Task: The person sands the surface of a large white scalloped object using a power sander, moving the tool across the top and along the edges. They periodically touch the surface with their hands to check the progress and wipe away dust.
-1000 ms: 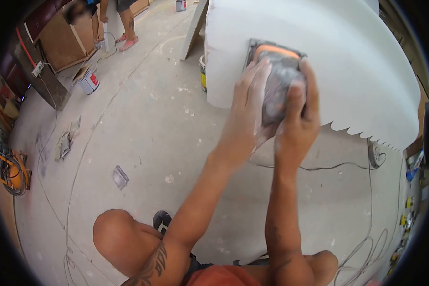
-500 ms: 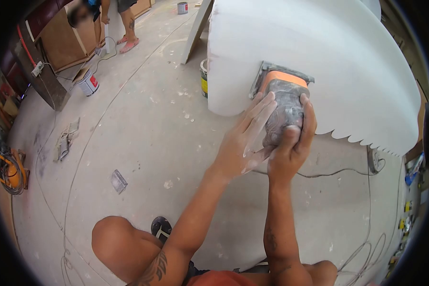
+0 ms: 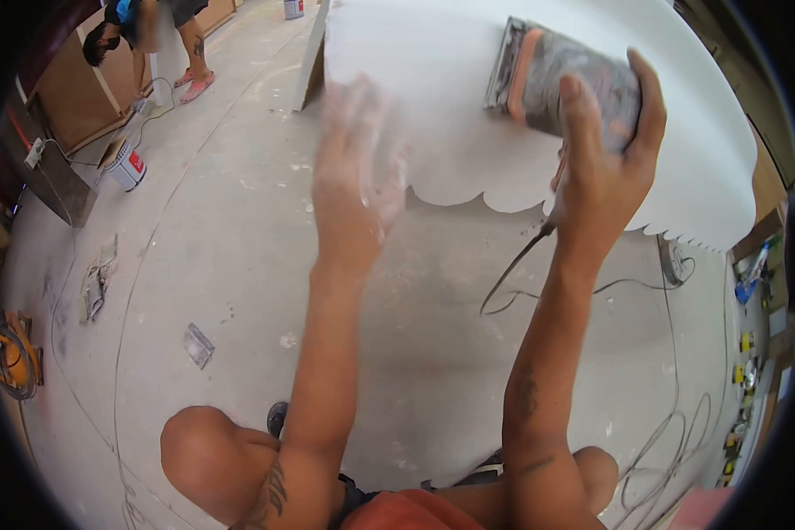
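Observation:
My right hand (image 3: 611,168) is wrapped around the dusty grey body of an electric sander (image 3: 583,84) with an orange band. Its flat pad faces left, over the big white panel (image 3: 450,97) with a scalloped lower edge. From the sander's rear a dark cord (image 3: 523,258) hangs down in a loop. Whitened with dust and blurred by motion, my left hand (image 3: 353,168) is stretched out flat at the panel's left edge, holding nothing.
At upper left another person (image 3: 155,40) bends over a work piece. A paint can (image 3: 125,166) stands on the floor nearby. A small flat scraper-like piece (image 3: 199,345) and cloth-like scraps (image 3: 98,278) lie at left. Loose cable (image 3: 671,459) coils at lower right.
My left hand has come off the sander and moved left to the panel's edge. My right hand has carried the sander up and right, turning its pad leftward. The view has shifted.

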`<state>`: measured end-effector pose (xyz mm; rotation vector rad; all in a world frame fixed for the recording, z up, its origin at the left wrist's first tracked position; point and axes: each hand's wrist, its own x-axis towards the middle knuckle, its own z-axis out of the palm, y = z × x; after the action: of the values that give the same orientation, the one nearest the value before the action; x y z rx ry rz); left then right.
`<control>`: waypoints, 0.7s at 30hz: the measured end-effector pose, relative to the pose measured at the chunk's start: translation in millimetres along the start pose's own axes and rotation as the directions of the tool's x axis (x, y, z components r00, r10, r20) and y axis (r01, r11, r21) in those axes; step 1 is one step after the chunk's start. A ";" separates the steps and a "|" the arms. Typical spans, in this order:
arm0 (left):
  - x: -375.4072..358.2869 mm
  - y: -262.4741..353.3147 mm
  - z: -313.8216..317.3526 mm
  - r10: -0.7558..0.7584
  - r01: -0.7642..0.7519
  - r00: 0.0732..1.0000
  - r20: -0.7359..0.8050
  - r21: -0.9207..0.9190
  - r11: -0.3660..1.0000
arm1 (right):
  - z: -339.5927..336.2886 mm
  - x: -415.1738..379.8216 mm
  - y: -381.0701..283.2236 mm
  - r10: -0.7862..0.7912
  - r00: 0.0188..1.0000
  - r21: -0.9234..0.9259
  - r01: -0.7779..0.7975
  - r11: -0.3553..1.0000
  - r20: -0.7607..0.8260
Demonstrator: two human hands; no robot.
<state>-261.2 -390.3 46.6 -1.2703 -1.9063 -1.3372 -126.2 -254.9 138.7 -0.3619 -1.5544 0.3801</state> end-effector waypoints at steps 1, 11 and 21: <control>10.5 -5.5 2.9 0.051 -0.040 0.993 -0.107 0.097 0.995 | -1.3 5.1 -4.0 0.017 1.000 -0.018 -0.017 1.000 0.010; 116.3 -50.4 -8.6 0.497 -0.377 0.856 -0.144 0.486 0.789 | 3.5 -64.7 25.1 -0.197 0.980 0.027 0.197 0.980 -0.026; 157.1 -80.9 -17.7 0.503 -0.477 0.864 -0.017 0.293 0.829 | 7.5 -54.0 10.3 -0.149 0.988 0.060 0.146 0.987 0.034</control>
<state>-405.7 -349.0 141.2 -1.3952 -1.4913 -0.8105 -132.7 -270.4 85.9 -0.1940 -1.5937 0.3174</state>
